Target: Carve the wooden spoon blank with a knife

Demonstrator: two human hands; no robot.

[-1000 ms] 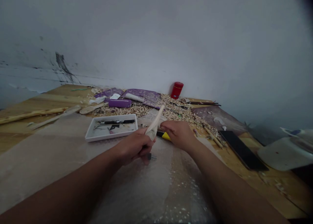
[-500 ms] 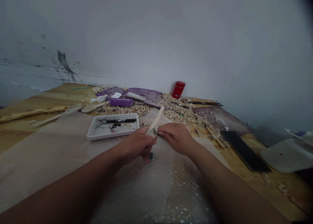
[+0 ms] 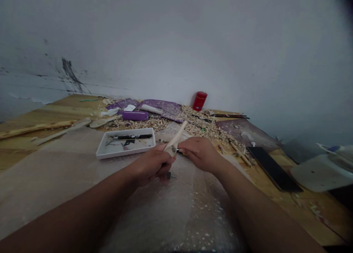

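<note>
The table [image 3: 62, 107] was messy with shavings [image 3: 154, 125]. Above it, a wooden spoon [image 3: 179, 133], shaped but likely not finished, was gripped by the left hand [image 3: 154, 159], a cutting tool [image 3: 181, 152] by the right hand [image 3: 200, 153].

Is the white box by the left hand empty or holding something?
Holding something: the white box is uncovered, and a black pen-like tool and smaller pieces show inside.

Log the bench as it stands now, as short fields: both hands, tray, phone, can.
Left hand: gripping a wooden spoon, handle pointing away
Right hand: holding a small tool, tip at the spoon's bowl
Tray: white, small tools inside
Phone: black, right of the right hand
Can: red, near the wall
</note>
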